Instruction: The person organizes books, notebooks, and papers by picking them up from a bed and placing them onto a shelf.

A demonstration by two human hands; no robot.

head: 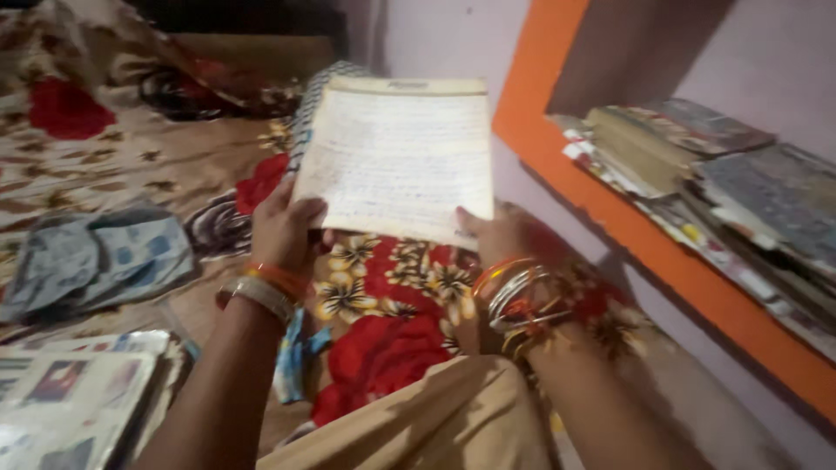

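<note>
Obs., L to R. Far left on the bed (131, 165): crumpled blue-grey cloth (104, 252) lying on the floral bedsheet; near-left corner, loose printed sheets (70, 392).

Centre: both hands are holding up a handwritten notebook (396, 157), cream pages, approx. upright and facing the camera. Long axis is running near-to-far, top edge tilting away twd the far wall. Left hand (283, 231) is pinching the near-left corner, thumb on the page front, fingers behind. Right hand (496, 233) is pinching the near-right corner, likewise; bangles on both wrists. Neither hand is nearer; the book is sitting just beyond both, between them.

Right: orange-framed wall shelf (662, 252) w/ stacked books (697, 165), well apart from the notebook, lying to the right of the right hand. Blur is hiding the finer detail.
</note>
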